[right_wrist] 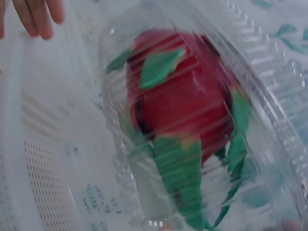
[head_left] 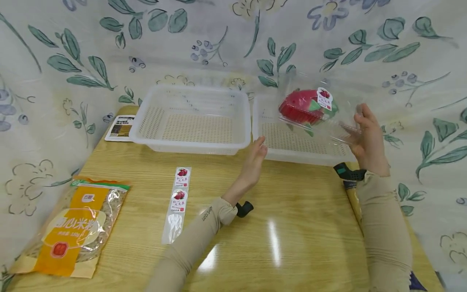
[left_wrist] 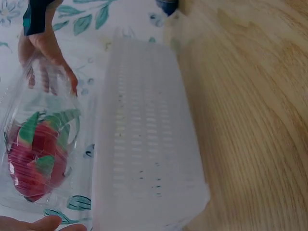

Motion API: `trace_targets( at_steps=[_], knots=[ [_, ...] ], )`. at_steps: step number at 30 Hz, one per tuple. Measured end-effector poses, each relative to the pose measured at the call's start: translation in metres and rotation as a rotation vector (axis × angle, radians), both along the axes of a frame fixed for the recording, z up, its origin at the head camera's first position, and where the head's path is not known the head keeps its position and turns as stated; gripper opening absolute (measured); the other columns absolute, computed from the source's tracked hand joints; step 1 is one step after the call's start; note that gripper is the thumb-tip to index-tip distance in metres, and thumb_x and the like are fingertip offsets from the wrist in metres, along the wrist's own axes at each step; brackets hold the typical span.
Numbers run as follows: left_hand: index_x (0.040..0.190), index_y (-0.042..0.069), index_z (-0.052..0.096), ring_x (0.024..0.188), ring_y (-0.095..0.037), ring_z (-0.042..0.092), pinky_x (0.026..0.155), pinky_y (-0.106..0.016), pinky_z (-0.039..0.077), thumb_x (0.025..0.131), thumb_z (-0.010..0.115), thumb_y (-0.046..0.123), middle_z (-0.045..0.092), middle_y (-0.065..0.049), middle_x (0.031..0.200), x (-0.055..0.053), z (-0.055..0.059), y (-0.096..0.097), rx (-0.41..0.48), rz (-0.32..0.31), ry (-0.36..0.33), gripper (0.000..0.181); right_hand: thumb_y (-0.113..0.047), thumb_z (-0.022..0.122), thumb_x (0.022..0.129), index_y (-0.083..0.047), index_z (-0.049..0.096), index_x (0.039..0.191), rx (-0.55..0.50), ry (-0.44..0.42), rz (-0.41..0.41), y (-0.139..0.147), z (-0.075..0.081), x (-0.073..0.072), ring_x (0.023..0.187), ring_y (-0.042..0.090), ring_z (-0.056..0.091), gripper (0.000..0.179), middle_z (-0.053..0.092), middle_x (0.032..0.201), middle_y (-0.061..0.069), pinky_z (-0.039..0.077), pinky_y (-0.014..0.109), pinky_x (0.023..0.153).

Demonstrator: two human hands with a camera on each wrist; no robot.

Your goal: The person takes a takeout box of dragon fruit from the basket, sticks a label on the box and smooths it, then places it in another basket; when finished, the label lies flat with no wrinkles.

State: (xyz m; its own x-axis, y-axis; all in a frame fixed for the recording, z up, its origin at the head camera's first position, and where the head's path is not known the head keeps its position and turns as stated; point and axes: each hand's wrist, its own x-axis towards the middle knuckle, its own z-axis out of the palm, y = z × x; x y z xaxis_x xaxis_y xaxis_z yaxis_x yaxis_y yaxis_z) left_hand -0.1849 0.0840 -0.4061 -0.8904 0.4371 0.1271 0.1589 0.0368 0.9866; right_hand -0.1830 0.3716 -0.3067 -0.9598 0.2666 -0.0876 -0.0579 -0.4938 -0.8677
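My right hand [head_left: 369, 140] holds one end of a clear plastic box [head_left: 343, 115], tilted above the right white basket [head_left: 306, 156]. Inside lies a red dragon fruit [head_left: 297, 107] with green scales, large in the right wrist view [right_wrist: 183, 106]. A white sticker [head_left: 324, 99] with a dragon fruit picture is on the box. My left hand [head_left: 251, 164] has its fingers extended by the near edges of the two baskets and holds nothing. In the left wrist view only some of its fingertips [left_wrist: 43, 224] show, below the box.
Another white perforated basket [head_left: 189, 145] stands on the left, partly over a small flat pack [head_left: 122, 127]. A strip of stickers [head_left: 178, 198] lies on the wooden table [head_left: 292, 243]. An orange-and-clear food bag [head_left: 73, 227] lies at the left. Floral cloth [head_left: 233, 40] hangs behind.
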Motion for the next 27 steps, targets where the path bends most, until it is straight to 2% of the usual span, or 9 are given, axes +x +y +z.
trace_targets(
  at_steps=[5,13,15,16,18,19,20,22,27],
  knots=[
    [0.156,0.008,0.012,0.152,-0.022,-0.011,0.122,-0.053,-0.004,0.093,0.012,0.074,0.002,-0.006,0.165,-0.002,-0.003,0.006,-0.007,-0.002,0.006,0.091,-0.017,0.052,0.1,-0.036,0.015,0.155,0.032,-0.008,0.063,0.013,0.001,-0.027,0.151,0.031,-0.008,0.069,0.0,0.161,-0.023,-0.005,0.048,0.121],
    [0.157,0.011,0.01,0.151,-0.021,-0.012,0.12,-0.058,-0.006,0.096,0.013,0.068,0.003,-0.002,0.165,-0.003,-0.006,0.017,-0.069,0.055,0.008,0.083,-0.018,0.049,0.101,-0.036,0.01,0.155,0.142,-0.109,0.14,0.03,-0.01,-0.057,0.151,0.035,-0.003,0.069,0.0,0.161,-0.023,-0.001,0.047,0.121],
    [0.157,0.012,0.009,0.152,-0.021,-0.008,0.121,-0.056,-0.003,0.098,0.014,0.064,0.003,-0.002,0.165,-0.002,-0.006,0.018,-0.098,0.075,0.004,0.079,-0.017,0.048,0.101,-0.034,0.008,0.156,0.155,-0.143,0.158,0.031,-0.014,-0.063,0.151,0.034,-0.005,0.069,-0.001,0.161,-0.023,0.002,0.041,0.122],
    [0.156,0.011,0.009,0.152,-0.022,-0.006,0.122,-0.054,-0.002,0.099,0.015,0.062,0.003,-0.002,0.165,-0.001,-0.007,0.018,-0.107,0.085,0.001,0.077,-0.017,0.047,0.102,-0.034,0.008,0.156,0.165,-0.165,0.168,0.031,-0.017,-0.065,0.151,0.033,-0.005,0.069,-0.001,0.161,-0.024,0.016,0.033,0.122],
    [0.156,0.011,0.008,0.152,-0.021,-0.003,0.123,-0.051,0.0,0.101,0.016,0.058,0.001,-0.002,0.165,0.0,-0.009,0.019,-0.116,0.094,-0.006,0.073,-0.018,0.047,0.102,-0.034,0.007,0.156,0.192,-0.209,0.196,0.03,-0.021,-0.069,0.151,0.032,-0.005,0.069,-0.003,0.161,-0.025,0.039,0.02,0.107],
    [0.156,0.011,0.007,0.152,-0.02,-0.001,0.123,-0.049,0.001,0.102,0.017,0.056,0.001,0.0,0.165,0.0,-0.01,0.019,-0.118,0.097,-0.013,0.071,-0.017,0.046,0.102,-0.034,0.007,0.156,0.186,-0.227,0.202,0.029,-0.023,-0.07,0.151,0.032,-0.004,0.069,-0.002,0.161,-0.025,0.047,0.013,0.09],
    [0.156,0.012,0.007,0.152,-0.018,0.0,0.123,-0.047,0.001,0.102,0.018,0.055,0.0,0.0,0.165,0.001,-0.011,0.019,-0.118,0.098,-0.018,0.07,-0.017,0.046,0.102,-0.034,0.007,0.156,0.192,-0.245,0.213,0.028,-0.026,-0.071,0.15,0.033,-0.005,0.069,-0.003,0.161,-0.025,0.047,0.01,0.07],
    [0.156,0.012,0.007,0.152,-0.018,0.0,0.123,-0.046,0.001,0.103,0.019,0.052,0.0,0.001,0.165,0.001,-0.013,0.019,-0.12,0.096,-0.021,0.068,-0.017,0.045,0.102,-0.034,0.007,0.156,0.214,-0.279,0.223,0.027,-0.031,-0.071,0.15,0.034,-0.003,0.068,-0.003,0.161,-0.024,0.032,0.012,0.045],
    [0.156,0.013,0.009,0.152,-0.019,0.001,0.123,-0.048,0.002,0.104,0.021,0.049,0.002,0.0,0.165,0.004,-0.015,0.019,-0.128,0.091,-0.014,0.065,-0.019,0.044,0.103,-0.03,0.005,0.157,0.302,-0.309,0.239,0.028,-0.042,-0.068,0.15,0.036,-0.001,0.067,-0.003,0.162,-0.021,0.046,0.017,0.05]
  ],
)
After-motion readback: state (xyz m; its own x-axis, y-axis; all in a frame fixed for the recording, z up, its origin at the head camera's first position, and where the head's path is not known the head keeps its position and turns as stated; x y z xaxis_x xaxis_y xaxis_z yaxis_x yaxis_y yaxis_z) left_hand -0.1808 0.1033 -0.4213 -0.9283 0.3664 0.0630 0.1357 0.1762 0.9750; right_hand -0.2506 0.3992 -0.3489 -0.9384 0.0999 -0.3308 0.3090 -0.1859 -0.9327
